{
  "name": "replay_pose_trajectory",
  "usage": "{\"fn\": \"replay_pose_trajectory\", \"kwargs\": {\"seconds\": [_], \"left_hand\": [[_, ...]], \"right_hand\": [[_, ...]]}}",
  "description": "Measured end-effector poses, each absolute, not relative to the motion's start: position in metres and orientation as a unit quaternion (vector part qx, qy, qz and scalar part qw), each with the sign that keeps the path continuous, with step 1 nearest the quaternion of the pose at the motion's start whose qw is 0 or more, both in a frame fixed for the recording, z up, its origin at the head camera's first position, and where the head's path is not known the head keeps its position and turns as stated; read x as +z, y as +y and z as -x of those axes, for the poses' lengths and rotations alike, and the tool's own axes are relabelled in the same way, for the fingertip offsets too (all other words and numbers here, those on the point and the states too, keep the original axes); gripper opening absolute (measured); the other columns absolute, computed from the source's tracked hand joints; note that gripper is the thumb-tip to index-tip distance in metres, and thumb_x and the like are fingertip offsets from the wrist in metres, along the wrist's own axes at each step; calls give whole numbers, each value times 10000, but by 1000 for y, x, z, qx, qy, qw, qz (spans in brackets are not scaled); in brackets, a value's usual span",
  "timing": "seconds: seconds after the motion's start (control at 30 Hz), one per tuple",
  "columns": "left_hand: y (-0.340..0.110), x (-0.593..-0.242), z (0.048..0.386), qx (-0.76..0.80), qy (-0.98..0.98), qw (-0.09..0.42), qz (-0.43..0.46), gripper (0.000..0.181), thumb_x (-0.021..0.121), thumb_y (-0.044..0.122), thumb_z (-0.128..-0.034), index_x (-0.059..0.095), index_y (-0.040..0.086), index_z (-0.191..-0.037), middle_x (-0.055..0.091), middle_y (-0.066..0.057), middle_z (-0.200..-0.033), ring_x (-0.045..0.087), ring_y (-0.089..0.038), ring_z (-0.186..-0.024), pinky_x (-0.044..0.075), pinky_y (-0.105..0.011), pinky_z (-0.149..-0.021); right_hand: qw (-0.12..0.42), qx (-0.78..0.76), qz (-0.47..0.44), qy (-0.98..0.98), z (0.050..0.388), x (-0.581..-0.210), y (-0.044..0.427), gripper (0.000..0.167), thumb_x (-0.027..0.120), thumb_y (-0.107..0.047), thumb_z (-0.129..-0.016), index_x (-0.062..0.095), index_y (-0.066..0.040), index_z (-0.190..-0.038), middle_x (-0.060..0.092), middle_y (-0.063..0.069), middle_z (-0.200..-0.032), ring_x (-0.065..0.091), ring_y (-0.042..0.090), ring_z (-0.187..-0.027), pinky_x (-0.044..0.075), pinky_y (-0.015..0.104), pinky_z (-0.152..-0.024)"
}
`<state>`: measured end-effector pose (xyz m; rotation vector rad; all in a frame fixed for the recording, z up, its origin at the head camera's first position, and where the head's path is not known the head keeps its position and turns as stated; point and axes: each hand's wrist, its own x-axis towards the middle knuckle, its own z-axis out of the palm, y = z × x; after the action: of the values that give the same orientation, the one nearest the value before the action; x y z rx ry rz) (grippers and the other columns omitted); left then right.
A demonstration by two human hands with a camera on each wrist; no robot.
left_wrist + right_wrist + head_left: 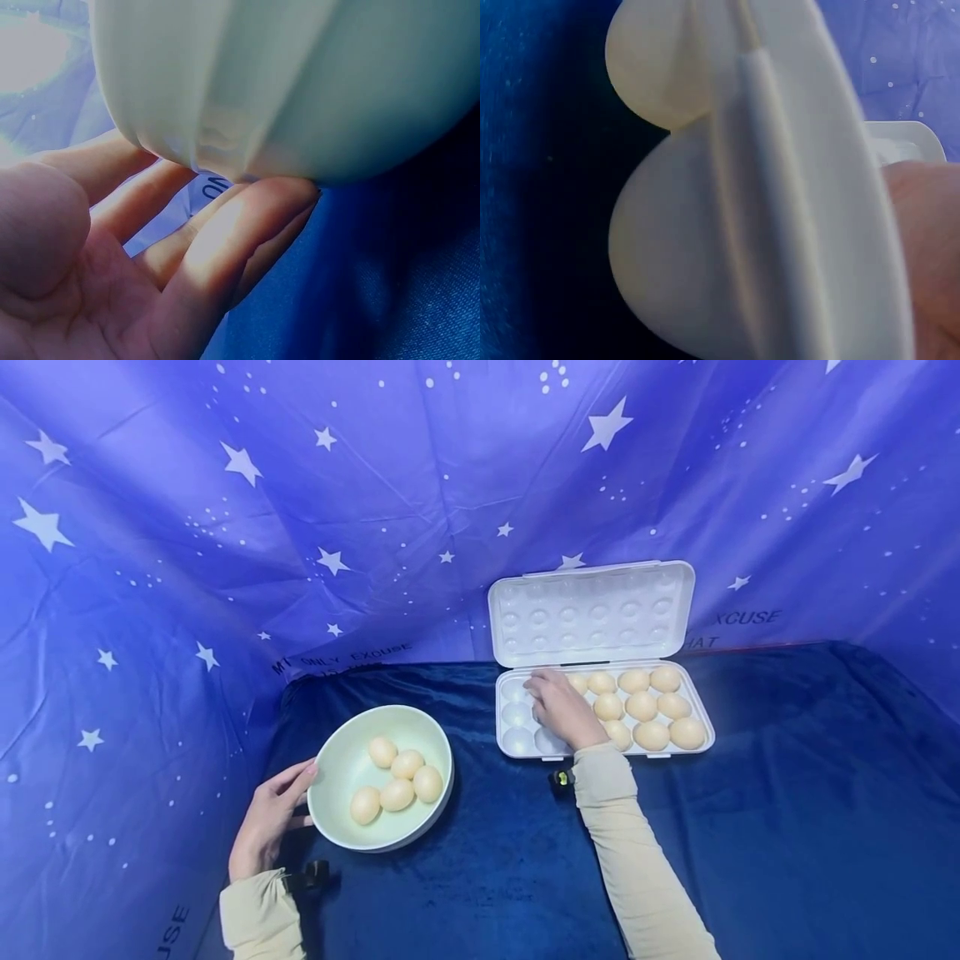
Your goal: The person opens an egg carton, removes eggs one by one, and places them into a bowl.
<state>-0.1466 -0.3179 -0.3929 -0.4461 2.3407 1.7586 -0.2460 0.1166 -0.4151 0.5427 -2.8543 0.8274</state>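
Observation:
A pale green bowl with several light brown eggs inside stands at the left. My left hand holds it from the left side, thumb by the rim; in the left wrist view its fingers touch the ribbed outside low down. My right hand reaches into an open white egg carton, fingertips down at the far row near the left end. Whether an egg is between those fingers is hidden. Eggs fill the carton's right part, while its leftmost cups hold none.
The carton's lid stands raised against a blue star-print cloth behind. Dark blue fabric covers the table. In the right wrist view the carton's underside fills most of the picture.

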Motion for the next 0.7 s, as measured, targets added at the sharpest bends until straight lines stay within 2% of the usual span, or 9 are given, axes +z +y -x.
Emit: {"fn": "replay_pose_trajectory", "kwargs": {"seconds": [0.23,0.7], "left_hand": [[-318,-393,146,593,786,87,151,673,610,428,-981,444,-10,-1464,653,168,-1042,687,-15,-870,617,-356,-716],[-318,-394,145,596,784,87,149,669,612,429,-979,448,-3,-1463,648,180,-1032,686,-14,-879,617,-353,-718]], "right_hand": [[101,285,-175,-937,246,-417,116,309,578,110,-847,683,28,-1126,566,208,-1300,470,374,-1275,416,482,-1083],[122,302,-149,-934,248,-422,114,274,583,139,-837,714,10,-1040,594,173,-1217,499,363,-1197,460,472,-1012]]}}
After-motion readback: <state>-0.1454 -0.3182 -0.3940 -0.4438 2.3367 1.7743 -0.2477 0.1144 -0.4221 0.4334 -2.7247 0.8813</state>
